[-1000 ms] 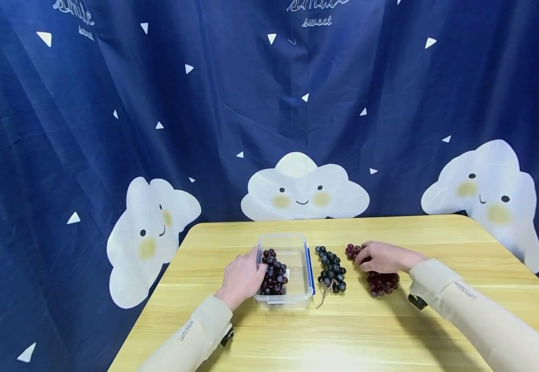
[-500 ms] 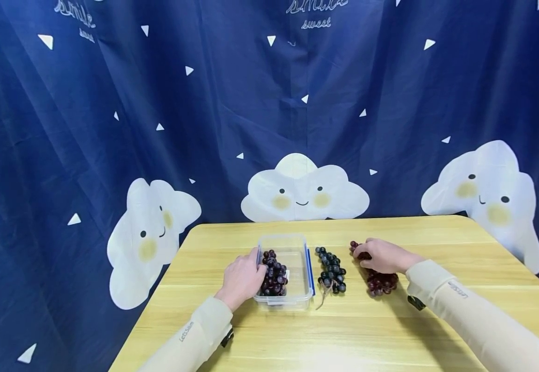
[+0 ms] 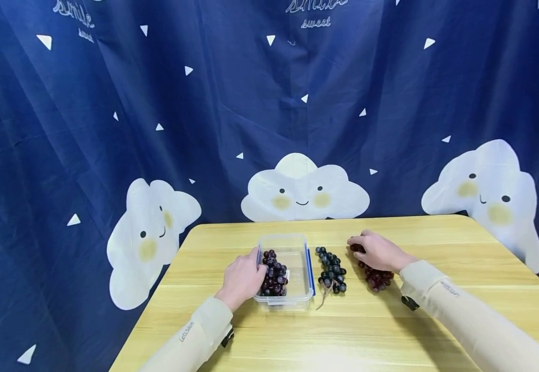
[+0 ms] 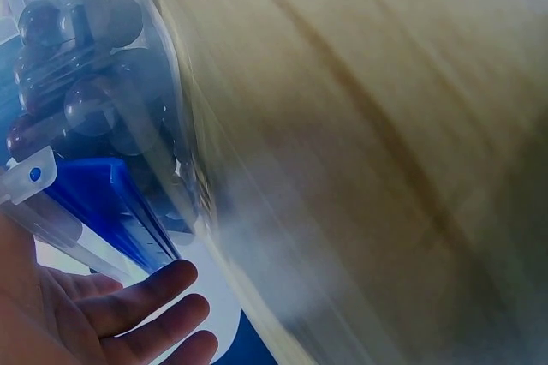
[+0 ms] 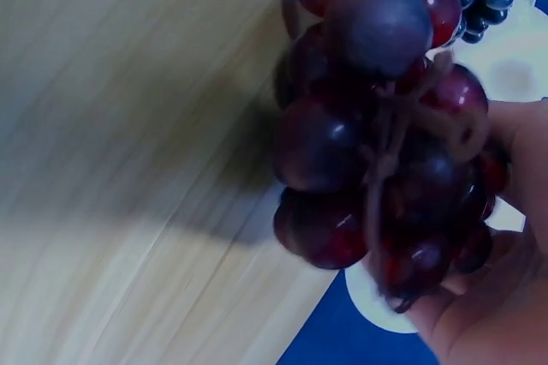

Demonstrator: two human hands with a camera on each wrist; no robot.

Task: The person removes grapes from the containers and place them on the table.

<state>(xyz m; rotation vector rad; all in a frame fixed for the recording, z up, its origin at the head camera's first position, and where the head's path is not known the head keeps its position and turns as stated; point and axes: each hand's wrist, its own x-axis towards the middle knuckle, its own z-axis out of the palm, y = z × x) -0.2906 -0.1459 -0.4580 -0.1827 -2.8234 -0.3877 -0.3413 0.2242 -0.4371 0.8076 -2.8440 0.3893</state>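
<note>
My left hand (image 3: pixel 243 278) holds the left side wall of a clear plastic food container (image 3: pixel 298 266), thumb over its rim. Inside, along that wall, lies a bunch of dark purple grapes (image 3: pixel 275 276). In the left wrist view, the fingers (image 4: pixel 154 296) are spread beside a blue clip flap (image 4: pixel 107 202) on the container. My right hand (image 3: pixel 380 251) grips a bunch of red grapes (image 3: pixel 378 279) from above, covering its middle. The right wrist view shows that bunch (image 5: pixel 368 142) close up, with its brown stem, the palm against one side.
A bunch of black grapes (image 3: pixel 332 268) lies between the container and the right hand, stem towards the front. A blue clip flap (image 3: pixel 311 271) hangs along the container's right side. The wooden table (image 3: pixel 343 330) ends at a blue curtain (image 3: pixel 269 103) printed with clouds.
My right hand has moved slightly away from me and left, and the red grapes shift with it, now more gathered under the fingers. The left hand and container stay put.
</note>
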